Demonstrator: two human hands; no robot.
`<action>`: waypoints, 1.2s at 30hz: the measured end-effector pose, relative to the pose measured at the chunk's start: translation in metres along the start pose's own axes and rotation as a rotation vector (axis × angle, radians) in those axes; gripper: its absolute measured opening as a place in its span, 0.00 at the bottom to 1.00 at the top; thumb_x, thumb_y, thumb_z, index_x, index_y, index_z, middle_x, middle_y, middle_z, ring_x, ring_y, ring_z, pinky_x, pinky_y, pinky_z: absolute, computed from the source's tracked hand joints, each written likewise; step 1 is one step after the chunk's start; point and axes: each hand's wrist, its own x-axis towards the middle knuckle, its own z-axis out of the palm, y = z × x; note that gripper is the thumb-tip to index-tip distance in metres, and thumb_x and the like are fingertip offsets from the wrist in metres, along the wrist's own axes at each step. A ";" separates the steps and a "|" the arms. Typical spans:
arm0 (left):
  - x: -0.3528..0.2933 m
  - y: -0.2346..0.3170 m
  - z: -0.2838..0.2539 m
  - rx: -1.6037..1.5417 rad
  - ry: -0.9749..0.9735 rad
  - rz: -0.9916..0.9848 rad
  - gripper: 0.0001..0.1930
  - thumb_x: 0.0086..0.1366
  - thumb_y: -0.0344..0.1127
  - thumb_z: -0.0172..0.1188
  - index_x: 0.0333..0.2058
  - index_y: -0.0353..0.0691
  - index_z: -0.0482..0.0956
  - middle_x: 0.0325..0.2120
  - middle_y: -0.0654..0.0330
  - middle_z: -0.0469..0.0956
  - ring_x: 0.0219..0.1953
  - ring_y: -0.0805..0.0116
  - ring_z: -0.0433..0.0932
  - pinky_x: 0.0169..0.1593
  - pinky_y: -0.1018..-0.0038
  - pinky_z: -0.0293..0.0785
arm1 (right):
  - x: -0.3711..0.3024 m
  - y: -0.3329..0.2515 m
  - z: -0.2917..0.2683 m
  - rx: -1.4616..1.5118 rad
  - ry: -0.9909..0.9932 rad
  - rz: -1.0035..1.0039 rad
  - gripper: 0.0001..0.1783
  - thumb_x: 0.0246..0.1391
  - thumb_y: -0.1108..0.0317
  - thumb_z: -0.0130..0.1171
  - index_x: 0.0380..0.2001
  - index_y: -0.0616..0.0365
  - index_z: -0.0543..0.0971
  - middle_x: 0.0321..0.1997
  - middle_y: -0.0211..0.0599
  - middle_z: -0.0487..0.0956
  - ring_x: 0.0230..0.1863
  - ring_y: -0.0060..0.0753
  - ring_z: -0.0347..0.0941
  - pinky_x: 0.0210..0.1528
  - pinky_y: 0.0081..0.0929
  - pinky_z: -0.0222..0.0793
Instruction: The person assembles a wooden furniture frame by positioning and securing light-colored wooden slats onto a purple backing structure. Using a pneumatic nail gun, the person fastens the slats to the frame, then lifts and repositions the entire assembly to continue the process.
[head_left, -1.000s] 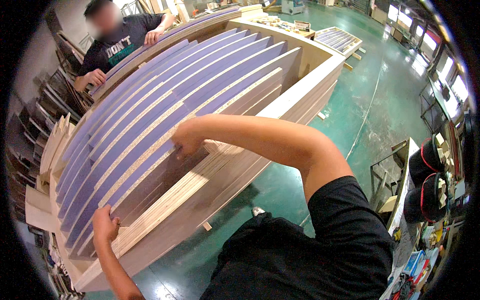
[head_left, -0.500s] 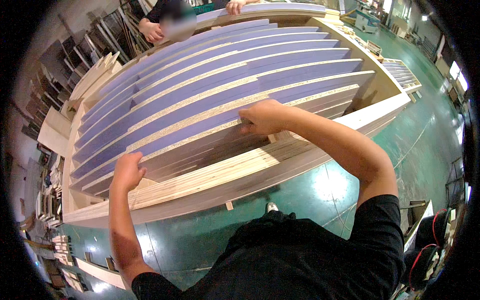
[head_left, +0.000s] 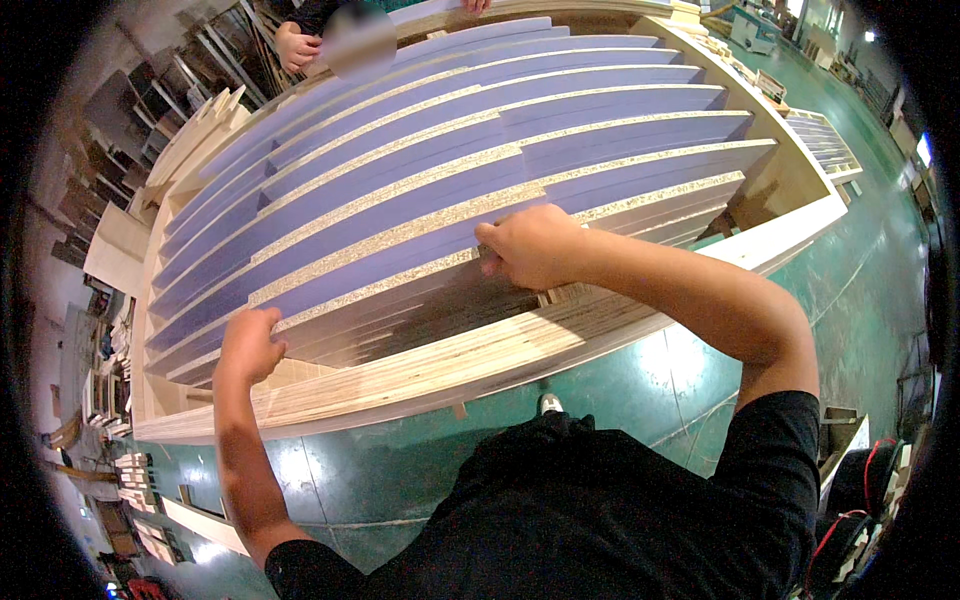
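Observation:
A large wooden frame (head_left: 420,372) lies in front of me, filled with a row of upright, purple-faced chipboard panels (head_left: 400,215). My left hand (head_left: 252,345) is closed over the top edge of the nearest chipboard panel (head_left: 375,285), toward its left end. Further right, my right hand (head_left: 538,245) grips the same panel's upper edge, thumb and fingers wrapped on it. The fingertips of both hands are partly hidden. Between this panel and the near, layered rail of the frame there is a gap, where lower wooden pieces show.
Across the frame, another person's hand (head_left: 297,47) rests near the far edge. Wooden boards (head_left: 115,245) lean on the left. A smaller slatted frame (head_left: 820,140) lies at the right. Black round items with red cords (head_left: 862,475) are at lower right, over a green floor (head_left: 640,400).
My view has shifted slightly, and the frame sits a little further right and higher in it. Both my hands stay on the panel. The other person's second hand is mostly out of view.

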 end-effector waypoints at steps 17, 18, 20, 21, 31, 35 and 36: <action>-0.001 -0.011 0.016 -0.029 0.101 0.049 0.12 0.52 0.29 0.70 0.32 0.36 0.76 0.33 0.46 0.80 0.43 0.40 0.78 0.46 0.51 0.73 | -0.001 -0.001 -0.001 0.007 0.025 -0.041 0.20 0.65 0.51 0.55 0.48 0.55 0.71 0.43 0.46 0.80 0.42 0.57 0.80 0.39 0.52 0.76; -0.001 -0.012 0.015 -0.037 0.085 0.044 0.12 0.51 0.30 0.71 0.32 0.36 0.77 0.34 0.45 0.80 0.44 0.40 0.78 0.47 0.50 0.72 | 0.000 -0.001 0.000 0.007 0.025 -0.046 0.20 0.65 0.51 0.55 0.49 0.55 0.71 0.43 0.46 0.80 0.41 0.57 0.80 0.39 0.52 0.76; 0.001 -0.014 0.013 -0.041 0.059 0.048 0.12 0.51 0.30 0.71 0.33 0.36 0.78 0.34 0.45 0.80 0.44 0.39 0.78 0.48 0.50 0.72 | 0.002 -0.002 0.002 0.004 0.032 -0.043 0.20 0.65 0.50 0.55 0.49 0.54 0.71 0.42 0.46 0.81 0.41 0.57 0.80 0.39 0.52 0.75; 0.001 -0.016 0.013 -0.038 0.050 0.056 0.12 0.51 0.30 0.71 0.32 0.36 0.78 0.34 0.45 0.80 0.44 0.39 0.78 0.47 0.50 0.73 | 0.001 -0.003 0.000 0.000 0.031 -0.038 0.20 0.65 0.51 0.55 0.49 0.54 0.71 0.41 0.46 0.81 0.40 0.57 0.80 0.39 0.52 0.75; 0.007 -0.037 0.013 -0.039 -0.002 0.229 0.13 0.53 0.35 0.71 0.36 0.38 0.79 0.34 0.47 0.82 0.43 0.41 0.80 0.46 0.52 0.75 | -0.001 -0.015 -0.005 -0.009 0.062 0.034 0.21 0.60 0.51 0.61 0.47 0.54 0.75 0.40 0.45 0.81 0.40 0.57 0.79 0.40 0.50 0.75; 0.009 -0.040 0.013 -0.006 -0.035 0.249 0.15 0.55 0.40 0.71 0.37 0.39 0.80 0.34 0.47 0.82 0.43 0.43 0.80 0.46 0.52 0.75 | -0.003 -0.011 -0.003 0.005 0.240 -0.046 0.24 0.57 0.51 0.65 0.49 0.56 0.75 0.47 0.48 0.79 0.51 0.56 0.76 0.50 0.51 0.73; 0.009 -0.044 0.011 -0.060 -0.015 0.284 0.16 0.56 0.41 0.71 0.37 0.39 0.80 0.34 0.47 0.81 0.42 0.44 0.80 0.46 0.53 0.75 | 0.000 -0.012 -0.008 -0.053 0.308 -0.094 0.23 0.57 0.54 0.66 0.49 0.56 0.75 0.49 0.47 0.78 0.53 0.55 0.75 0.52 0.50 0.72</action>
